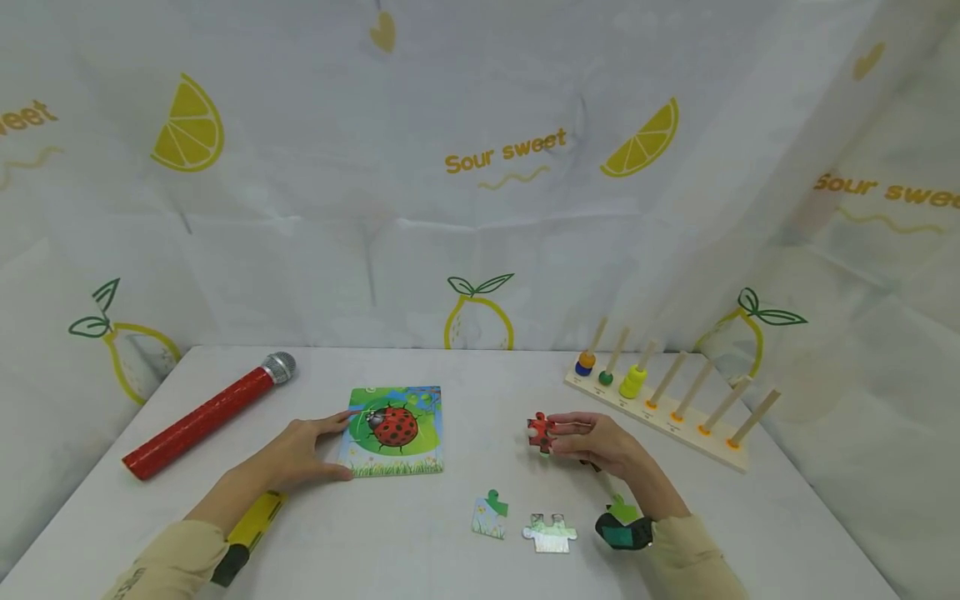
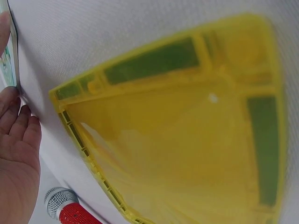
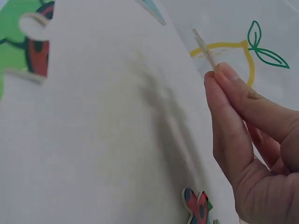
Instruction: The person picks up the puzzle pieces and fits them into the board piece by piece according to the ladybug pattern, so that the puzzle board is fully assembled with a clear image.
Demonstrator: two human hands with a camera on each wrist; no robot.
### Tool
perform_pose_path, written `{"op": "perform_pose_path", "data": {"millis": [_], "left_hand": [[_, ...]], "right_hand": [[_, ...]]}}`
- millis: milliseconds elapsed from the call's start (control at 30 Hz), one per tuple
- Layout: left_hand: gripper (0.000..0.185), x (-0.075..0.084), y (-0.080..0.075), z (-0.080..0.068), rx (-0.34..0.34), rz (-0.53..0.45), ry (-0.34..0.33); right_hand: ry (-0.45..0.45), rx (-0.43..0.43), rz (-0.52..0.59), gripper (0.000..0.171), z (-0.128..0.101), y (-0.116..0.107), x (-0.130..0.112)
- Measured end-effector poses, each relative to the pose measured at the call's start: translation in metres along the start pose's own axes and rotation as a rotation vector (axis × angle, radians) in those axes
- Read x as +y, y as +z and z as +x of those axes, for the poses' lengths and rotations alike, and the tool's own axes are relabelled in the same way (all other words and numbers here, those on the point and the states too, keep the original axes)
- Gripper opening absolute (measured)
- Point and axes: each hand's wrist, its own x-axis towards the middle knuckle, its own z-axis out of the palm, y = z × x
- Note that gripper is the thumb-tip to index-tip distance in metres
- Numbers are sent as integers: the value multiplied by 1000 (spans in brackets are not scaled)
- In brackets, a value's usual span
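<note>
My left hand (image 1: pixel 300 454) spans the left edge of a square ladybug picture board (image 1: pixel 431 454), thumb by the lower corner and fingertips touching the edge higher up. Between thumb and fingers, my right hand (image 1: pixel 600 442) pinches a red ladybug puzzle piece (image 1: pixel 538 433); from the right wrist the held piece (image 3: pixel 203 49) shows edge-on, above the table. Beneath that hand another red piece (image 3: pixel 201 207) is partly in view. Nearer the front lie a flowered piece (image 1: pixel 489 518), a pale shiny piece (image 1: pixel 551 536) and a green piece (image 1: pixel 622 508), the last partly behind the wrist.
A red microphone (image 1: pixel 210 421) lies at the left. Beside the left forearm is a yellow translucent panel (image 2: pixel 168 140). At the back right stands a wooden peg rack (image 1: pixel 660 404) with coloured beads. A white printed cloth (image 1: pixel 337 250) hangs behind the table.
</note>
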Motion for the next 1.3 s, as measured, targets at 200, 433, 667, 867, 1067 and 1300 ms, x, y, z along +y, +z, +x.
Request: {"op": "perform_pose_path", "data": {"millis": [200,433,667,867,1067,1300], "left_hand": [[90,-1,1,0,-5,5,-14],[88,2,0,0,-9,5,-15],[88,2,0,0,-1,0,-7],[89,0,1,0,-2,0,-12],[89,2,1,0,-7,-3,-25],[89,3,0,-1,-5,-4,-22]], "right_hand": [[28,0,36,56,8,6,-4],[42,6,53,56,19,19,-6],[32,-6,40,52,30,31,-5],[36,-21,45,51,39,44,-4],[45,-20,58,49,50,60,-4],[45,-9,39,46,59,76,-5]]}}
